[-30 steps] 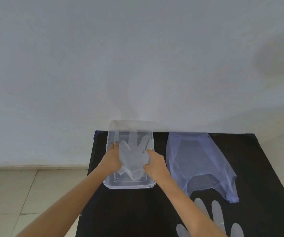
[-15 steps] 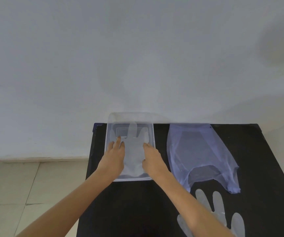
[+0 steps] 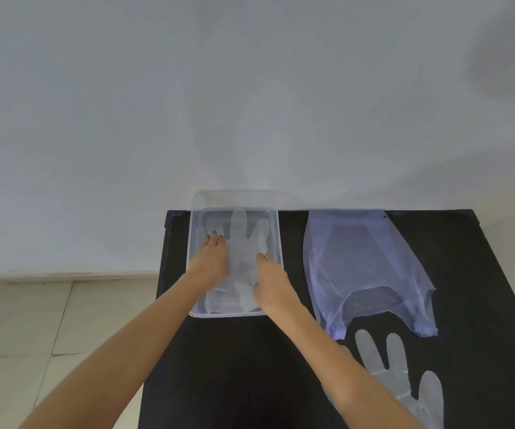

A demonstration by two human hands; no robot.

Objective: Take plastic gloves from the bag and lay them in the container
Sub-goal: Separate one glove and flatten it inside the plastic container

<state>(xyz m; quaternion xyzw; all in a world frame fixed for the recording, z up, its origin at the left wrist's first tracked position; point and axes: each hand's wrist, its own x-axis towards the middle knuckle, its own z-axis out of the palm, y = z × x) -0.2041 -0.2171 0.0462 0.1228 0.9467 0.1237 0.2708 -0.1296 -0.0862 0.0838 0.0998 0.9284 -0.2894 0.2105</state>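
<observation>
A clear plastic container stands at the far left of the black table. A translucent plastic glove lies flat inside it, fingers pointing away from me. My left hand rests flat on the glove's left side and my right hand rests flat on its right side, both palm down. A thin bluish plastic bag lies flat to the right of the container. A second translucent glove lies on the table near me, partly hidden by my right forearm.
The table stands against a plain white wall. Its left edge drops to a pale tiled floor. Dark table surface shows between the container and the near edge and to the right of the bag.
The glove, held up over the container a second ago, has been lowered flat into it. Both hands went from gripping its edges to lying palm down on it.
</observation>
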